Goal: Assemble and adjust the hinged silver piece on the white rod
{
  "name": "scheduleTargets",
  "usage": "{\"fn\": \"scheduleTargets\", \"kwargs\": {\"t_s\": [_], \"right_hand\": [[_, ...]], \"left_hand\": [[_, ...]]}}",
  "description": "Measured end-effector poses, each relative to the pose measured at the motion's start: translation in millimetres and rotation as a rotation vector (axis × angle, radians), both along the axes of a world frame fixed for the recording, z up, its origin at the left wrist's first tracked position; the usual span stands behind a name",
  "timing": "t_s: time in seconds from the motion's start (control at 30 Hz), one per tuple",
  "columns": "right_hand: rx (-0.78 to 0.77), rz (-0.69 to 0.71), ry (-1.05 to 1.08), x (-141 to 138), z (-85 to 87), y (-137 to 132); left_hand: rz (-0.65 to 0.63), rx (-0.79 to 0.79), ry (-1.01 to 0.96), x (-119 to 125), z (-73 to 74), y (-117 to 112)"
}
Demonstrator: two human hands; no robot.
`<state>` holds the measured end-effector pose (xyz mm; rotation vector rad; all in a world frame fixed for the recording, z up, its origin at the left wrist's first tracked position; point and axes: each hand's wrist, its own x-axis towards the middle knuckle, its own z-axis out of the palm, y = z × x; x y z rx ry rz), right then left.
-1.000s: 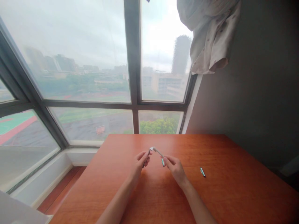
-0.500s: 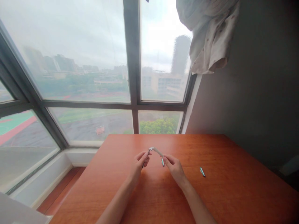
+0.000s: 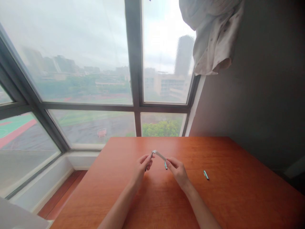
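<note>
Between the two hands, above the desk [image 3: 238, 197], little has changed over the last second: the left hand [image 3: 143, 165] and right hand [image 3: 177, 170] still pinch opposite ends of a slim pen [image 3: 159, 155]. Right of that grip lies its teal cap [image 3: 206, 175], unmoved.

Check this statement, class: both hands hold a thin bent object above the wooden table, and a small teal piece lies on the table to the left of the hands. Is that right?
Not quite. The small teal piece lies to the right of the hands, not the left, as the head view shows. The rest stands: the left hand and right hand hold the thin bent object above the wooden table.
</note>
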<state>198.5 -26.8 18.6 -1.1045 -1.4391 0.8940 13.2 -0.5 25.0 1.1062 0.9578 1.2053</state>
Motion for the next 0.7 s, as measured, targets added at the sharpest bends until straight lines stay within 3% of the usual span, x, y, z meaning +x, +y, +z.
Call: {"fn": "scheduleTargets", "kwargs": {"t_s": [0.3,0.7], "right_hand": [[-0.011,-0.032,-0.028,0.6,-11.2,6.2],[-0.021,-0.017,0.024,-1.4,-8.5,3.5]], "left_hand": [[-0.004,-0.013,-0.008,-0.7,-2.1,0.0],[-0.007,-0.026,-0.023,-1.7,-5.8,1.7]]}}
